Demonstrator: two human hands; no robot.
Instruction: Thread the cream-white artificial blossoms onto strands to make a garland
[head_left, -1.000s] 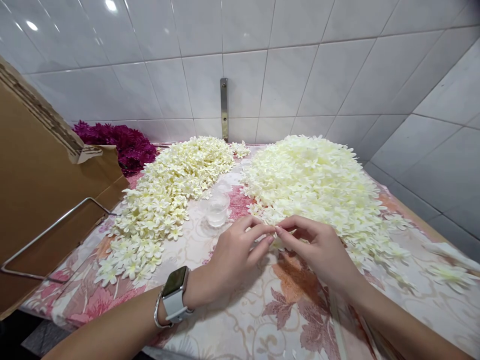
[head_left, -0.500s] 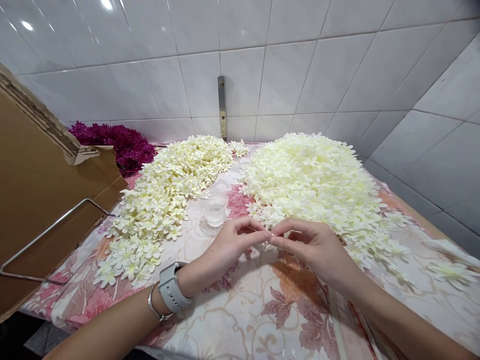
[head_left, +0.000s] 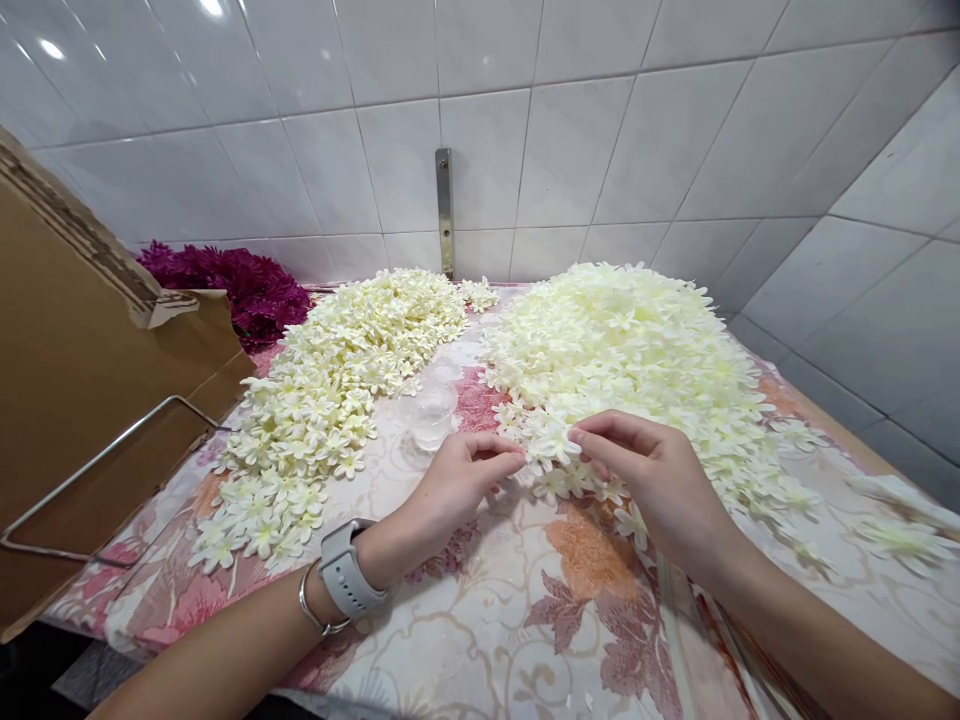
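Note:
My left hand (head_left: 461, 480) rests on the flowered tablecloth (head_left: 525, 620), thumb and forefinger pinched together; what they hold, if anything, is too small to make out. My right hand (head_left: 660, 480) pinches a white artificial flower (head_left: 551, 442) at the near edge of the big right pile of white flowers (head_left: 637, 350). The two hands' fingertips are a short gap apart. A grey smartwatch (head_left: 345, 580) and a bangle sit on my left wrist. A second pile of smaller white flowers with yellow centres (head_left: 345, 380) lies to the left.
A small clear plastic cup (head_left: 431, 415) stands between the piles, just beyond my left hand. Purple flowers (head_left: 225, 285) lie at the back left. A cardboard box (head_left: 90, 380) with a metal wire frame (head_left: 105, 450) fills the left side. Tiled walls close the back and right.
The two hands were pinched together on one flower; they have drawn apart. The right hand moved up to the pile's edge and the left hand dropped slightly.

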